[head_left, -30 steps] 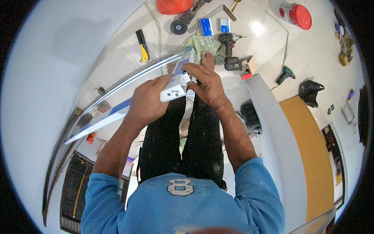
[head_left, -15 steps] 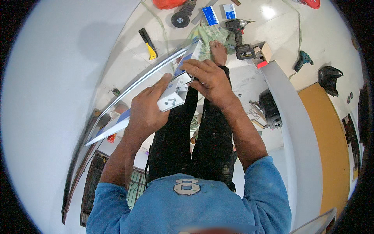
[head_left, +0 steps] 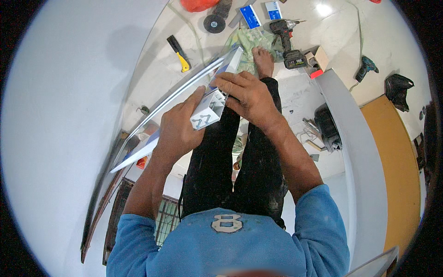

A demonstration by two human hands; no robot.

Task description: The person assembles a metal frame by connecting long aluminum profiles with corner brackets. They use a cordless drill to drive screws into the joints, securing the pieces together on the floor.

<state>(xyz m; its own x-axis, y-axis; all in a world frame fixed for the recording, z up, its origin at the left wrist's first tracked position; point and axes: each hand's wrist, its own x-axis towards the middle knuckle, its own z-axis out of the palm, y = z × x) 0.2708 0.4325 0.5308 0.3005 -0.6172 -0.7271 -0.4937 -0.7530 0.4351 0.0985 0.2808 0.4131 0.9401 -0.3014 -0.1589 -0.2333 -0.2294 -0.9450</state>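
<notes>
My left hand (head_left: 181, 123) is wrapped round a white hollow metal profile (head_left: 206, 114), whose cut end with inner channels faces me. My right hand (head_left: 251, 98) is closed at the profile's far side, fingers bent over its top and thumb underneath; its fingertips are partly hidden, and I cannot make out a separate small piece in them. Beyond and left of the hands, a long white-edged frame (head_left: 180, 90) slants from near my left forearm up toward my foot. It carries bluish film in places and touches or passes close behind the profile.
On the tiled floor lie a yellow-handled cutting tool (head_left: 183, 61), a grinder with a black disc (head_left: 214, 24), blue boxes (head_left: 250, 17), a cordless driver (head_left: 285, 41), an opened carton (head_left: 317, 60) and a teal drill (head_left: 367, 67). A white wall (head_left: 69, 115) stands left, a tan panel (head_left: 390, 166) right.
The whole view has shifted slightly right. Both hands keep their grip, and the profile's end has turned a little, showing more of its channels.
</notes>
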